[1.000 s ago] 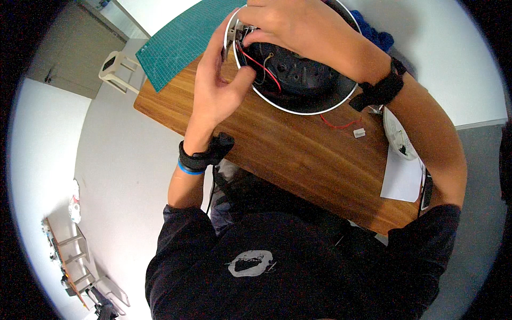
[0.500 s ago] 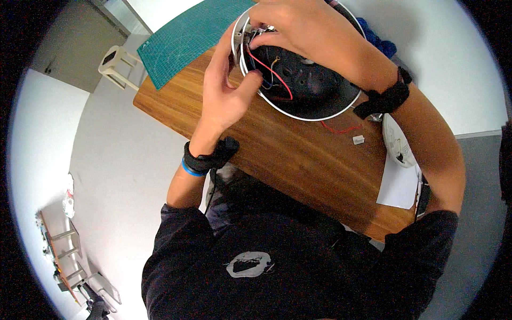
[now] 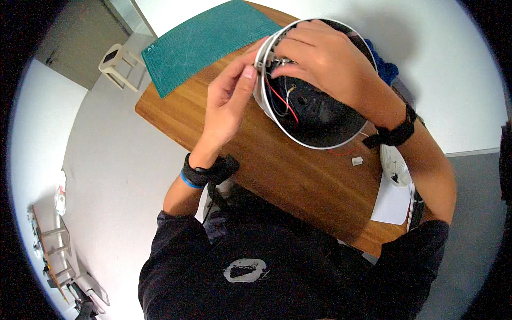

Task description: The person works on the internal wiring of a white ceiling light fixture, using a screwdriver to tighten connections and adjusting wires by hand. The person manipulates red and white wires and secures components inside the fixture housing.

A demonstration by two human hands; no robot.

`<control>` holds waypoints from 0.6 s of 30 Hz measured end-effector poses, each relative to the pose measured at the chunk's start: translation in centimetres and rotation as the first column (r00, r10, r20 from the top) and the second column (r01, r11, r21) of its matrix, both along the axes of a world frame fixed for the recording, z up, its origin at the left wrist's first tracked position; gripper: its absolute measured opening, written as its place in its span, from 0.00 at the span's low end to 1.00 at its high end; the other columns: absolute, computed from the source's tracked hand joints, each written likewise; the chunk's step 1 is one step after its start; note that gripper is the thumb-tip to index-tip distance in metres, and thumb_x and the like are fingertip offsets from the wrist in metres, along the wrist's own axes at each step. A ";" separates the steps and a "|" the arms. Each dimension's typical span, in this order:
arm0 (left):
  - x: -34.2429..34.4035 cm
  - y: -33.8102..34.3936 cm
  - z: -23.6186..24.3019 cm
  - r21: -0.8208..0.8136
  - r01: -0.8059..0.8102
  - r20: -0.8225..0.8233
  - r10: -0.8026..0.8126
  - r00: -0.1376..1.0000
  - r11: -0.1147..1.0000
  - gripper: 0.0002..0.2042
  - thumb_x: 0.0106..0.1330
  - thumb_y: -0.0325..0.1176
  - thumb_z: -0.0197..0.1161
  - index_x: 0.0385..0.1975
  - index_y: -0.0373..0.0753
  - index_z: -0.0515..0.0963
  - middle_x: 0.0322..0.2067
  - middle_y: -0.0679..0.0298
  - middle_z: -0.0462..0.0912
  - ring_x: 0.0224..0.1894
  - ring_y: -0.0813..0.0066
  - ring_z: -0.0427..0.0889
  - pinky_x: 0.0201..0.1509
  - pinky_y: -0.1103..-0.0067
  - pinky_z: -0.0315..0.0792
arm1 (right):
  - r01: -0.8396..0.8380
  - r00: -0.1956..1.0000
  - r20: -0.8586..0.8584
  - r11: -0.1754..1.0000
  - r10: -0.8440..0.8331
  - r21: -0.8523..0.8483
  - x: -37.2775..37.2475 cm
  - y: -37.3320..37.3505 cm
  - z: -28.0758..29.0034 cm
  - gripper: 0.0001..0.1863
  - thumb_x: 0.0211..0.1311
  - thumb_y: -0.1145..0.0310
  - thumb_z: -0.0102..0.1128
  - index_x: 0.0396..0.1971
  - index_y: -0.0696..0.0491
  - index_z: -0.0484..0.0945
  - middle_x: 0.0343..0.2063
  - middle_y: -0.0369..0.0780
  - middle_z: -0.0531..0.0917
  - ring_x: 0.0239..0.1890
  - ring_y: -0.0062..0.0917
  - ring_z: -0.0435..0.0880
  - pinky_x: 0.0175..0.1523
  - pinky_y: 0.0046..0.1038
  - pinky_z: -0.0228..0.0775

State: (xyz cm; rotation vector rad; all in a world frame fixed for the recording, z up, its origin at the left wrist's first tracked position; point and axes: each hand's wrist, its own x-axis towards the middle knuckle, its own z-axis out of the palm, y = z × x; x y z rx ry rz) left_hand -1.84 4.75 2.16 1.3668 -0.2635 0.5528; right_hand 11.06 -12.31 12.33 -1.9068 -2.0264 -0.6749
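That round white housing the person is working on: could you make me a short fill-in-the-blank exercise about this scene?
1. The round white housing rests on a ____ table.
2. The cutting mat at the table's far end is ____.
3. Inside the housing, a ____ wire runs beside a blue one.
4. The right hand reaches ____ the housing.

Missing words: wooden; green; red; into

Both hands on round white-rimmed housing (image 3: 298, 114) over wooden table (image 3: 256, 160): left hand (image 3: 229, 101) pinching its rim, right hand (image 3: 325, 61) reaching inside near red wire (image 3: 282, 104)
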 end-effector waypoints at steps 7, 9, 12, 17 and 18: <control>3.0 2.8 0.6 0.047 0.308 0.126 -0.311 0.942 0.950 0.21 0.70 0.24 0.70 0.61 0.35 0.77 0.72 0.48 0.70 0.76 0.59 0.66 0.80 0.62 0.56 | 0.078 0.997 0.000 0.997 -0.078 -0.007 -0.6 -1.4 1.2 0.15 0.57 0.60 0.73 0.40 0.51 0.81 0.38 0.39 0.83 0.43 0.38 0.83 0.53 0.39 0.75; 4.0 3.7 1.2 0.061 0.374 0.080 -0.378 0.922 0.925 0.23 0.63 0.29 0.78 0.56 0.38 0.78 0.73 0.48 0.69 0.76 0.58 0.66 0.80 0.62 0.56 | 0.044 0.998 -0.039 0.998 -0.042 0.052 -0.2 -1.4 0.9 0.16 0.56 0.61 0.74 0.39 0.51 0.81 0.37 0.38 0.83 0.41 0.37 0.82 0.50 0.39 0.76; 6.2 5.2 2.1 0.238 0.431 0.063 -0.457 0.887 0.870 0.24 0.58 0.34 0.83 0.51 0.41 0.77 0.73 0.48 0.68 0.76 0.56 0.67 0.78 0.64 0.59 | 0.079 0.995 -0.067 0.997 -0.080 -0.015 -0.2 -1.7 1.4 0.16 0.52 0.62 0.76 0.39 0.52 0.82 0.35 0.38 0.82 0.41 0.36 0.82 0.48 0.38 0.76; 8.7 7.5 5.1 0.564 0.426 0.001 -0.517 0.856 0.708 0.30 0.53 0.41 0.85 0.52 0.40 0.75 0.73 0.45 0.68 0.78 0.46 0.63 0.80 0.59 0.56 | 0.084 0.996 0.010 0.996 -0.084 -0.012 0.3 -1.4 1.5 0.20 0.46 0.65 0.77 0.40 0.57 0.86 0.34 0.39 0.82 0.36 0.34 0.82 0.40 0.37 0.76; 9.0 7.8 6.0 0.629 0.417 -0.028 -0.517 0.856 0.656 0.31 0.53 0.41 0.85 0.53 0.40 0.75 0.73 0.44 0.68 0.77 0.45 0.65 0.79 0.60 0.58 | 0.073 0.997 0.020 0.997 -0.073 -0.021 0.5 -1.6 1.6 0.22 0.43 0.67 0.77 0.40 0.59 0.86 0.35 0.40 0.83 0.34 0.34 0.82 0.38 0.36 0.75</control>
